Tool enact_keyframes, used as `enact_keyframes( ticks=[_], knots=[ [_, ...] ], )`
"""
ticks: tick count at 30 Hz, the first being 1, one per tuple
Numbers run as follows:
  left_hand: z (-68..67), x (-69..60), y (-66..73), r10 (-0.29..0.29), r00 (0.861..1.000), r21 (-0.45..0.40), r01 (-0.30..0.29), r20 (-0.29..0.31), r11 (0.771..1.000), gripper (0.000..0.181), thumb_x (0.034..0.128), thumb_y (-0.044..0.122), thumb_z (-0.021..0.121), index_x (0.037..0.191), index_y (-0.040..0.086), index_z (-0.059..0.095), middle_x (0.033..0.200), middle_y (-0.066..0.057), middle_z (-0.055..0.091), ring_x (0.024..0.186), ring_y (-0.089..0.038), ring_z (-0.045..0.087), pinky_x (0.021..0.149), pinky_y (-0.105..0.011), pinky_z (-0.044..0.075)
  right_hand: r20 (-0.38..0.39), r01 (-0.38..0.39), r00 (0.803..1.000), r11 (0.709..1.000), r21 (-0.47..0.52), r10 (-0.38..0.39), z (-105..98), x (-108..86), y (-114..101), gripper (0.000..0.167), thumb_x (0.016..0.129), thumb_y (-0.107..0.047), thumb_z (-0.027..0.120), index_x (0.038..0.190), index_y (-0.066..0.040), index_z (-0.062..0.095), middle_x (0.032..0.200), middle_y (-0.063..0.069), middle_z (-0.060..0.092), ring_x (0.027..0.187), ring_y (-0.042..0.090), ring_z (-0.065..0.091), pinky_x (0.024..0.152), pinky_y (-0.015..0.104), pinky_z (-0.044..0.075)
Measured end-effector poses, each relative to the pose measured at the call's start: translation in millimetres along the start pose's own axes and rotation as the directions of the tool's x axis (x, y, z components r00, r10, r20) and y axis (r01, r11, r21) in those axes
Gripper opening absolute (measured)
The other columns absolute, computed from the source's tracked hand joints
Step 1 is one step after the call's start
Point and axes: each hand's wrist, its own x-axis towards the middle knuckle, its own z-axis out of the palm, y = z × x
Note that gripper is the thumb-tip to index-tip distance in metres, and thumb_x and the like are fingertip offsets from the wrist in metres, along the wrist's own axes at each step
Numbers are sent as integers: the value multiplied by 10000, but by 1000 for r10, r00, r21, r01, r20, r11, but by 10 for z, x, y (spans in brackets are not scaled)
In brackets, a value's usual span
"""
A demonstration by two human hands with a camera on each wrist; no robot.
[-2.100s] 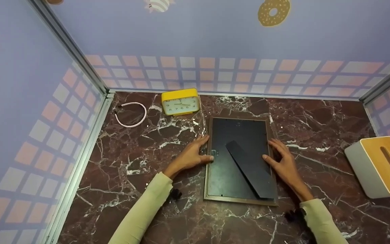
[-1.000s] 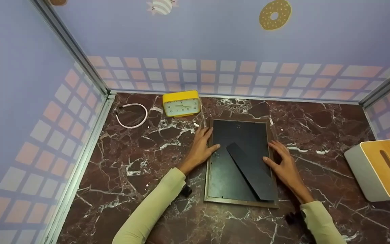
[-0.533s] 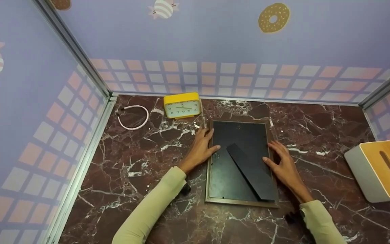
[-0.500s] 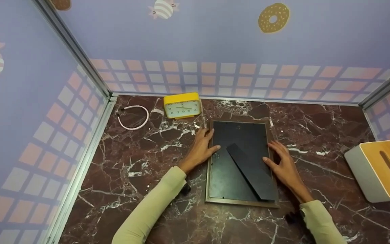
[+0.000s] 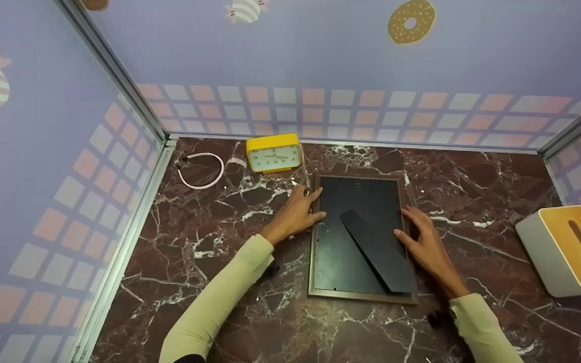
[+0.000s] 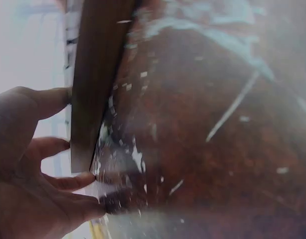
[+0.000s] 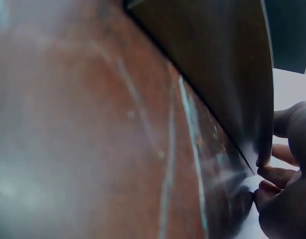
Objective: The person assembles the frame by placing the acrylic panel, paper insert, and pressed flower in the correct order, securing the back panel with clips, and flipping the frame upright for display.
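A picture frame (image 5: 333, 272) lies face down on the marble-patterned table in the head view, its black back and slanting stand leg (image 5: 376, 252) facing up. At its left side my left hand (image 5: 295, 214) touches the edge, thumb on the rim and fingers along the outer side. My right hand (image 5: 426, 242) rests against the right side in a similar way. The left wrist view shows fingertips touching the frame's brown side (image 6: 95, 84). In the right wrist view, fingers (image 7: 277, 177) touch the far part of the side (image 7: 218, 64). The frame's front is hidden.
A yellow alarm clock (image 5: 274, 153) stands behind the frame, near the back wall. Left of it lies a pale headband (image 5: 202, 187). A tissue box (image 5: 542, 252) with a wooden top stands at the far right. Walls enclose the table's back and sides.
Over the two seconds my left hand has slid forward along the frame's left edge, and its fingers have lately shifted a little. My right hand and the frame stay nearly in place.
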Motion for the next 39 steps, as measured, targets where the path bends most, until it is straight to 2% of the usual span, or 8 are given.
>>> enact_keyframes(
  ticks=[1,6,8,13,20,29,36,39],
  knots=[
    [-43,-10,16,-6,1000,-33,6,0,999,733,1102,398,694,1722,148,393,1750,-316,259,1643,-462,252,1237,-608,426,-8,-2,1000,1000,-3,2,-4,-2,-19,592,1043,-100,769,1572,55,552,1683,313,418,1580,524,327,1237,766,275],
    [-5,13,-171,-9,991,-155,-12,-135,988,651,1076,327,735,1641,75,530,1617,-279,483,1496,-449,480,1216,-606,436,-80,29,996,999,-24,-31,-1,-37,-203,517,1020,-62,777,1483,103,617,1596,320,525,1507,536,422,1218,732,325],
    [73,44,-321,-7,977,-182,-32,-213,983,626,1050,322,766,1590,57,592,1553,-244,563,1465,-429,519,1236,-581,418,-91,56,994,997,-46,-60,15,-51,-295,497,998,-51,792,1440,118,641,1530,338,572,1451,542,469,1191,715,358],
    [227,113,-590,-11,943,-215,-64,-331,974,568,989,285,813,1500,71,688,1461,-175,666,1469,-411,537,1267,-567,377,-35,78,996,989,-123,-83,87,-111,-504,534,950,-104,843,1393,129,657,1395,354,632,1329,546,533,1137,688,421],
    [3,-121,-205,-47,981,-253,-3,-190,967,622,1044,254,777,1561,-33,583,1622,-236,529,1646,-482,234,1334,-648,210,48,72,997,972,-225,-63,203,-243,-710,608,895,-228,923,1349,105,691,1294,297,666,1214,483,561,1034,633,495],
    [72,-145,-187,-1,988,-215,-33,-154,976,644,1056,305,764,1561,-48,575,1689,-215,443,1669,-489,120,1325,-690,186,88,1,996,945,-327,29,327,-306,-803,749,832,-360,969,1340,108,680,1198,249,633,1047,396,533,852,531,503],
    [75,-143,-175,28,993,-148,-46,-119,988,607,1096,332,698,1549,-54,578,1720,-230,388,1667,-516,91,1341,-685,93,56,-6,998,943,-333,26,375,-292,-801,678,810,-280,950,1290,109,671,1169,244,643,1043,414,555,855,559,516],
    [86,-129,-187,48,991,-188,-70,-123,980,595,1095,292,699,1545,-76,571,1717,-263,378,1664,-536,76,1340,-691,33,31,-11,999,953,-304,21,382,-274,-793,655,796,-251,939,1270,113,672,1163,243,651,1053,417,560,877,563,515]
  ],
)
